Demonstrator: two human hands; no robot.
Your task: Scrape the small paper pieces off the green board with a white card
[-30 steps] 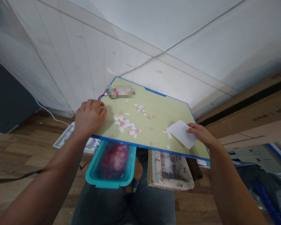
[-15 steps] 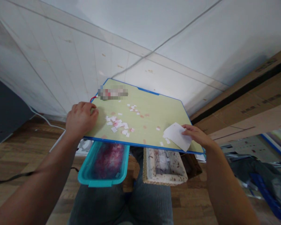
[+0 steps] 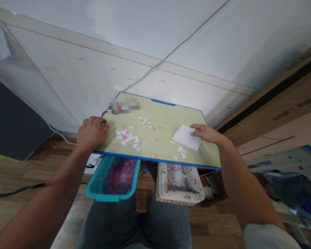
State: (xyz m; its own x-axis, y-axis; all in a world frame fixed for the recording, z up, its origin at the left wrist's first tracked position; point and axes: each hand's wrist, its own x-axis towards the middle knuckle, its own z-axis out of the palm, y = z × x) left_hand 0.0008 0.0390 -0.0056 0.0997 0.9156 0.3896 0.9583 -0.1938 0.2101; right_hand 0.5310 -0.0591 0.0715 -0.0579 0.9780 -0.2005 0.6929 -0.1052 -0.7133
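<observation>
A white sheet of paper (image 3: 187,137) is pinched at its right side by my right hand (image 3: 203,132), above the right part of the yellow-green board (image 3: 168,114). Small white paper pieces (image 3: 181,152) lie just nearer than the sheet. My left hand (image 3: 92,133) rests at the board's left edge with fingers curled; what they hold, if anything, is hidden. To its right is a scattered cluster of white and pinkish paper bits (image 3: 129,137). A smaller group of bits (image 3: 145,120) lies farther back. At the back left corner sits a pixelated object (image 3: 124,106).
A teal tub (image 3: 113,197) with pinkish-purple contents stands below the board's front edge, beside a speckled box (image 3: 180,199) holding paper scraps. Another box with white pieces (image 3: 213,186) is right of it. Large cardboard boxes (image 3: 282,110) lean along the right; a cable (image 3: 168,57) crosses the wall.
My right hand has moved the paper sheet left and away from the front edge, uncovering more small pieces there. My left hand stays at the board's left edge. The view has shifted slightly.
</observation>
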